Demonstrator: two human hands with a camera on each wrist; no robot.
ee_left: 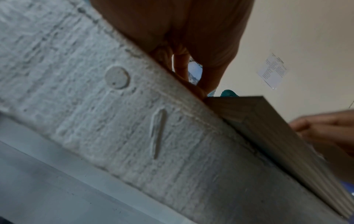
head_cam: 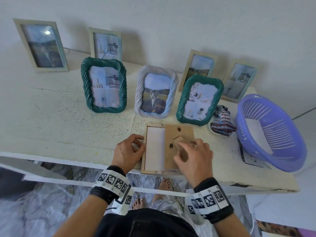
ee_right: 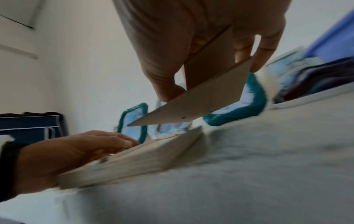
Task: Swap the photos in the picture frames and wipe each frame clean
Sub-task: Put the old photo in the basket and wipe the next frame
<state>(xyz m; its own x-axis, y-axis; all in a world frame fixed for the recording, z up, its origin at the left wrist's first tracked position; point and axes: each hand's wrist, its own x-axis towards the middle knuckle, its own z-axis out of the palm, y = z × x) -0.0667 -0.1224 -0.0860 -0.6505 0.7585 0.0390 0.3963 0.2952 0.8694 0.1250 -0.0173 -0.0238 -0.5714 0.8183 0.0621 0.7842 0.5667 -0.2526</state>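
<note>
From the head view, the frame [head_cam: 152, 149] lies face down at the table's [head_cam: 59, 117] near edge, long axis running away from the person; the left hand [head_cam: 129, 152] holds its left rail with curled fingers, while the right hand [head_cam: 192, 157] pinches the backing [head_cam: 177, 134] — shifted right, baring white paper. The left wrist view shows only fingers curled at the frame's corner. In the right wrist view the backing hangs lifted and tilted above the frame, directly below the fingers [ee_right: 243, 48].

Soft, even daylight; frames cast faint shadows on the wall [head_cam: 171, 23]. Wide-angle bending at the edges (both wrist views are dimmer, heavily motion-blurred).
</note>
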